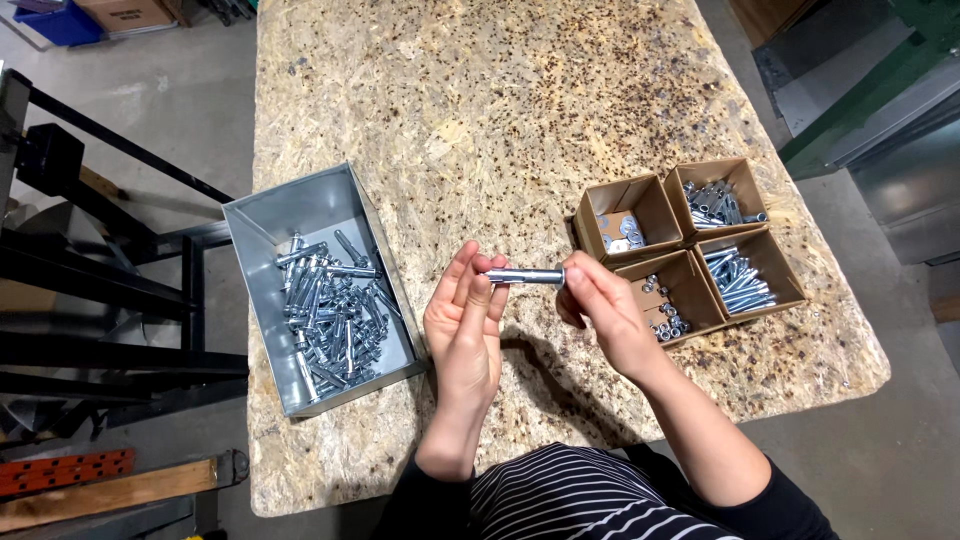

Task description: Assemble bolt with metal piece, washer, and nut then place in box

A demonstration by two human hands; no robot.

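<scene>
Both hands hold one silver sleeve anchor bolt point(527, 276) level above the chipboard table point(500, 110). My left hand point(463, 330) pinches its left end with the fingertips, palm facing right. My right hand point(603, 312) grips the right end between thumb and fingers. A grey metal bin point(262, 225) with several assembled silver bolts lies to the left of my left hand. To the right stand several small brown cardboard boxes: one with washers point(627, 228), one with sleeves point(712, 202), one with nuts point(668, 312), one with long bolts point(744, 280).
A black metal frame point(90, 290) stands off the table's left side, with wooden and orange bars point(70, 480) on the floor. Green and grey metal equipment point(880, 110) is at the upper right. A blue crate point(62, 22) sits at the top left.
</scene>
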